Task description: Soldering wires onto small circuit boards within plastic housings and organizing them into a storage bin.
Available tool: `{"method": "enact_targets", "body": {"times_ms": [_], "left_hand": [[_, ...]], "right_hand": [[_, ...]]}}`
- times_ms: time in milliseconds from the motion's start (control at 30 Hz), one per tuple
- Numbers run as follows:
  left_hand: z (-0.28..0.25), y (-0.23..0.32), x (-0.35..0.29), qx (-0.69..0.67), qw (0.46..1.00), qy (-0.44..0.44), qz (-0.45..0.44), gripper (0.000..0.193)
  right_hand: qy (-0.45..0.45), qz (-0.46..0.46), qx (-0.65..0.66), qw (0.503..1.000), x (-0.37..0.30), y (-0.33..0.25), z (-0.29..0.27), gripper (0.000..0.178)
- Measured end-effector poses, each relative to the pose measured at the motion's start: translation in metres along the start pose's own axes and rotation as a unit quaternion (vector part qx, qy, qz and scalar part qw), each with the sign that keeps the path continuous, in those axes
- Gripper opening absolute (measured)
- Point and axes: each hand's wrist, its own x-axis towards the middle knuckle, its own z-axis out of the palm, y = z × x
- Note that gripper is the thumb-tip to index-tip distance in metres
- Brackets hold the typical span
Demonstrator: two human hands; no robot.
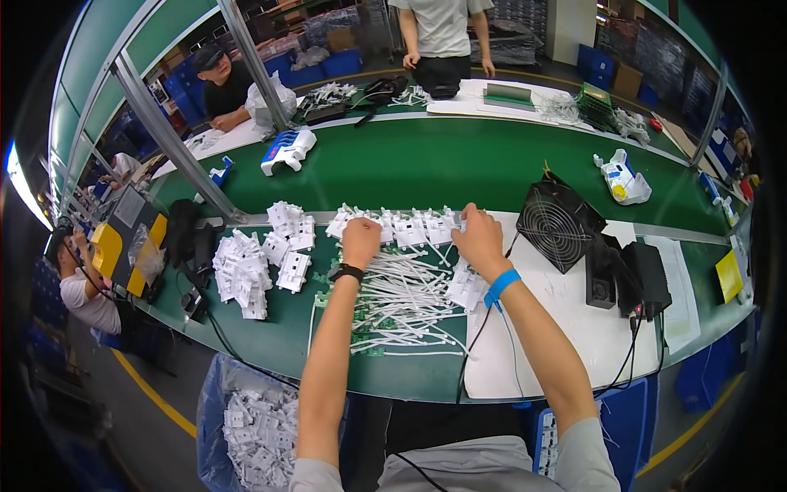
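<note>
A row of small white plastic housings [409, 230] runs along the far side of the green worktop. At its left part, my left hand [362, 240] is closed, a black band on its wrist; its fingertips are hidden. My right hand [480, 238], with a blue wrist strap [502, 286], bends its fingers at the row's right end, closed on something hidden from view. Between my forearms lie many white cables [406, 299] with small green circuit boards [361, 320] at their left ends. More white housings [466, 287] sit beneath my right wrist.
Piled white housings [242, 272] lie at left. A black fan [557, 220] and a black power box [644, 279] stand at right on white sheeting [525, 344]. Beyond runs a green conveyor [410, 156] carrying white-blue shells [288, 150]. Below is a lined blue bin [215, 410]. Other people sit and stand around.
</note>
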Motion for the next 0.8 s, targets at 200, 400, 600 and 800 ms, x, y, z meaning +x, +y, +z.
{"method": "enact_targets", "body": {"times_ms": [200,400,600,800], "left_hand": [[0.016,0.059,-0.017,0.116,0.990,0.038,-0.074,0.070],[0.021,0.047,-0.016,0.194,0.980,0.002,-0.052,0.055],[0.023,0.033,-0.009,0.107,0.994,-0.010,0.000,0.045],[0.016,0.016,0.003,0.032,0.998,-0.055,0.018,0.036]], "right_hand": [[0.082,-0.001,-0.090,0.993,-0.021,-0.023,0.011,0.079],[0.026,-0.019,-0.088,0.996,-0.023,-0.026,0.023,0.043],[-0.008,-0.009,-0.016,1.000,-0.013,-0.008,0.019,0.024],[0.012,0.027,0.284,0.958,0.002,-0.001,0.008,0.025]]}}
